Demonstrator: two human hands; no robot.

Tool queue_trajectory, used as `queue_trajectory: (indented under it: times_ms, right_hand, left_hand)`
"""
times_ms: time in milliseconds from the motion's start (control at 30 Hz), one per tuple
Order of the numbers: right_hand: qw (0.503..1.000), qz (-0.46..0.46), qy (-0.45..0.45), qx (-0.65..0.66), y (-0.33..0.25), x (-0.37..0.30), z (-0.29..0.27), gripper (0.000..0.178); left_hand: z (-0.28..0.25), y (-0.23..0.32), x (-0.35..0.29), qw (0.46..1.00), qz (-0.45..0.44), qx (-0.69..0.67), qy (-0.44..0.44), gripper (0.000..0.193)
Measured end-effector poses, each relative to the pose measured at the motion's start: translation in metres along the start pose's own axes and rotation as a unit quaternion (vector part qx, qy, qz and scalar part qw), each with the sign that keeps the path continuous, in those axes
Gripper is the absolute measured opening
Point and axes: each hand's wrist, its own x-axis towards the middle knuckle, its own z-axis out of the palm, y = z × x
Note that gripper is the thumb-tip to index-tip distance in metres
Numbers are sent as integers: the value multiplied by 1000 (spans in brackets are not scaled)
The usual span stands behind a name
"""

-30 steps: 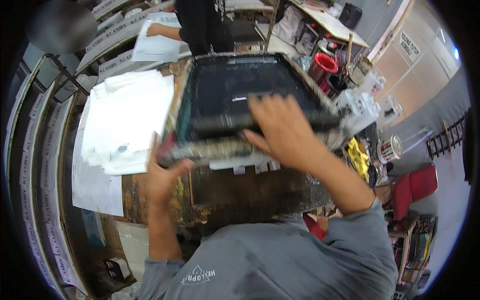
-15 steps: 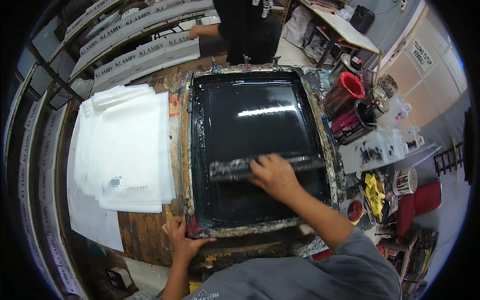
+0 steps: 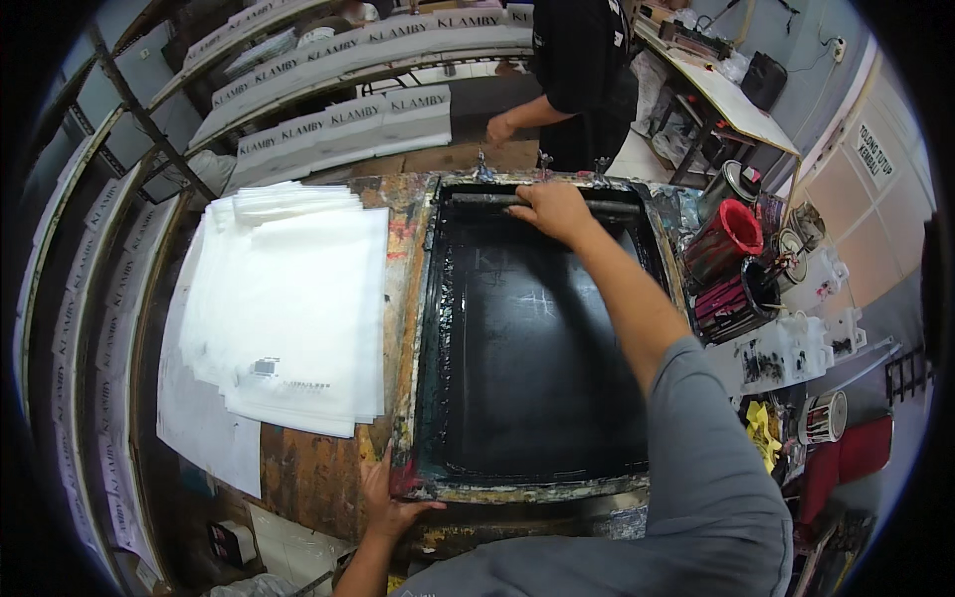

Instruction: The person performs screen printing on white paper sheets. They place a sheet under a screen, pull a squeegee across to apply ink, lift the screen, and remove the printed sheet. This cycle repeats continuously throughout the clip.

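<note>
At the far end of a silkscreen frame [image 3: 542, 490], my right hand [image 3: 553, 211] is closed on a long squeegee [image 3: 609, 208] lying across the screen. The screen mesh [image 3: 542, 368] is dark with black ink, and wet ink lines its left border. Faint lettering shows through the mesh. My left hand [image 3: 386, 505] rests at the frame's near left corner, thumb and fingers spread along its edges. Left of the frame lies a stack of white printed sheets [image 3: 298, 298]; small dark print shows near the bottom of the top one.
Racks [image 3: 343, 129] holding printed sheets run along the left and back. Beyond the frame stands another person [image 3: 587, 80] in black, one arm extended. Ink cans, a red-rimmed one [image 3: 736, 227] among them, crowd the right side beside a yellow cloth [image 3: 762, 433]. Clamps [image 3: 544, 165] line the far edge.
My right hand has pushed the squeegee from the near part of the screen to its far end. The left hand stays at the corner. The view has shifted, and the other person has turned.
</note>
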Motion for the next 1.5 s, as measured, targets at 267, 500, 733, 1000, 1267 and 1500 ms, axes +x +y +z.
queue_trajectory:
  times_ms: [267, 500, 733, 1000, 1267, 1500]
  right_hand:
    - [994, -90, -54, 34, -68, -114, -33, 46]
    - [992, -67, -95, 41, -166, -275, -98, 40]
    - [997, -18, 78, -4, -245, -299, -226, 33]
    - [953, -36, 291, -69, -206, -179, -295, 37]
    - [965, -3, 260, -42, -180, -122, -330, 40]
    - [965, 4, 260, -28, -178, -128, -326, 40]
  left_hand:
    - [-1, 8, 6, 992, 81, 88, 45, 126]
    - [5, 22, 9, 993, 41, -82, 67, 118]
    - [-19, 121, 54, 921, 79, -344, 166, 91]
    - [3, 92, 237, 884, 153, -385, 216, 58]
    - [125, -21, 421, 870, 384, 251, 179, 32]
    - [39, -50, 371, 980, -3, -198, 16, 22]
